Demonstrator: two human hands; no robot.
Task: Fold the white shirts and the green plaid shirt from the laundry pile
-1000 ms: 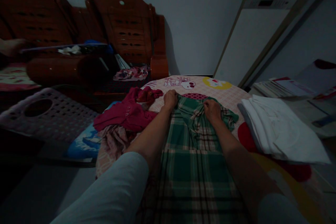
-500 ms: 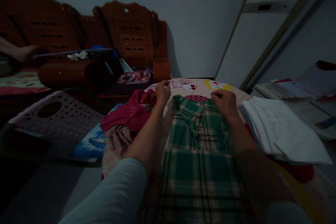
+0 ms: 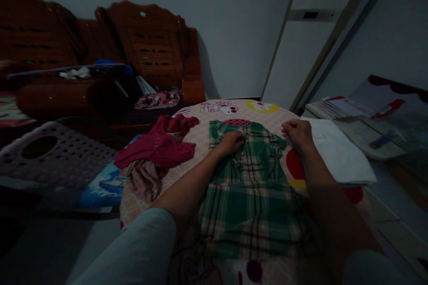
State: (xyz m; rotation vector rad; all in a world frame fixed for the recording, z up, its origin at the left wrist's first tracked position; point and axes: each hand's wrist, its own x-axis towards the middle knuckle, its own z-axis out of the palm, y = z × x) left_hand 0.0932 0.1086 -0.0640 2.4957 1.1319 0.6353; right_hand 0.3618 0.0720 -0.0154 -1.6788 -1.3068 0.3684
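Note:
A green plaid dress (image 3: 247, 205) lies spread on the round table, a seam running across its middle. My left hand (image 3: 233, 142) rests on its upper front, fingers curled down onto the cloth. At the upper right edge of the dress, beside the bunched sleeve, is my right hand (image 3: 297, 133), its fingers pinched together. Whether any cloth sits in that pinch cannot be made out. Left of the dress lies a crumpled magenta garment (image 3: 158, 147), with a dusty pink cloth (image 3: 143, 178) under it.
A patterned cover (image 3: 197, 160) drapes the table. Folded white cloth (image 3: 337, 149) lies on the right, near papers (image 3: 344, 107). On the left are a pink woven basket (image 3: 67, 156) and a blue printed bag or cushion (image 3: 103, 187). Wooden seats (image 3: 147, 49) stand behind.
My left hand has come right and down onto the dress front. My right hand has moved outward to its right edge. The dress's lower hem now shows; the view has turned right.

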